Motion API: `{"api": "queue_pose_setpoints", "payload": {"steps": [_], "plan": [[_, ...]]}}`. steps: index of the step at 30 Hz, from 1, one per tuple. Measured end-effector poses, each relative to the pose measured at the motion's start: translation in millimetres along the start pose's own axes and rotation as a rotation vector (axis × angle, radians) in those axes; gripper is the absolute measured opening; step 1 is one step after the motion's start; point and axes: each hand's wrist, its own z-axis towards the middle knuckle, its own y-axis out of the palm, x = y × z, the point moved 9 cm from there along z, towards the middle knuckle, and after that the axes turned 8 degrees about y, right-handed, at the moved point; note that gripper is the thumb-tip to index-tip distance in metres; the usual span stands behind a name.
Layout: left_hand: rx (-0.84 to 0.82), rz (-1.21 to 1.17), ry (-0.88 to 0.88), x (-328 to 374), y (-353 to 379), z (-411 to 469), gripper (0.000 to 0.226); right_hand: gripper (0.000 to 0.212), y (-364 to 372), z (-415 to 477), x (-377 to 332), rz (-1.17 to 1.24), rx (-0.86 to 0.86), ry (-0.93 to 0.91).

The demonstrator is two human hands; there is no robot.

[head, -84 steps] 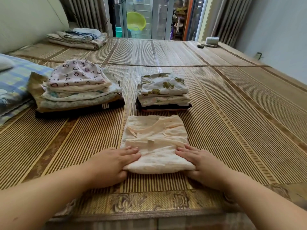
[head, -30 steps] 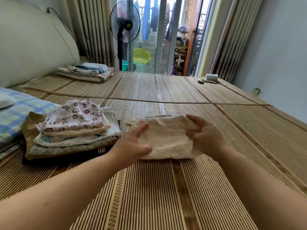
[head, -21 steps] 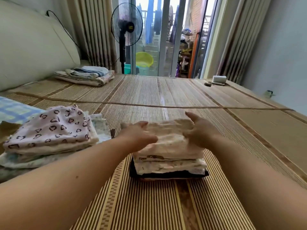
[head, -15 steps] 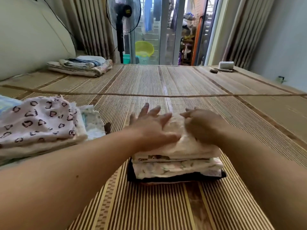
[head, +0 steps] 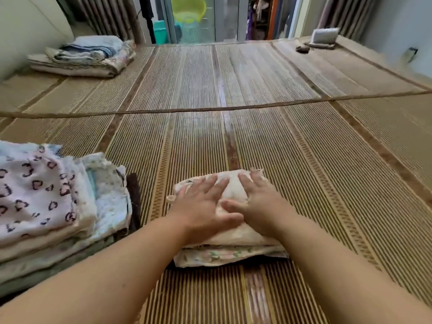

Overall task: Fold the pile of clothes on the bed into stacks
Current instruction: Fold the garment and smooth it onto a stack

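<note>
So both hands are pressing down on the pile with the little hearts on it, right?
Not quite. In the head view both hands, left hand and right hand, press flat on the cream garment topping the small stack in the middle. The heart-print pile sits untouched off to the left.

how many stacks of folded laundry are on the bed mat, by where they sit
Under the hands: 1, the small stack, left hand and right hand flat on it
Left edge: 1, the heart-print stack
Far left corner: 1, the blanket stack
Total: 3
</note>
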Motion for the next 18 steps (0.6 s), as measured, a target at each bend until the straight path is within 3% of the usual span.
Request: {"api": "queue_pose_setpoints", "payload": {"steps": [6, 10, 13, 18], "plan": [[-0.257, 0.066, -0.242, 27, -15, -27, 0.102, 0.087, -19, -33, -3, -0.199, -0.265, 0.085], [-0.178, -0.114, -0.361, 66, -66, -55, 0.091, 0.078, -88, -83, -11, -0.220, -0.057, -0.059], [-0.037, -0.257, -0.380, 88, -102, -71, 0.082, 0.086, -123, -108, -4, -0.036, -0.005, -0.060], [0.174, -0.536, -0.583, 38, -105, -91, 0.088, 0.117, -119, -86, 13, 0.493, -0.237, 0.206]]}}
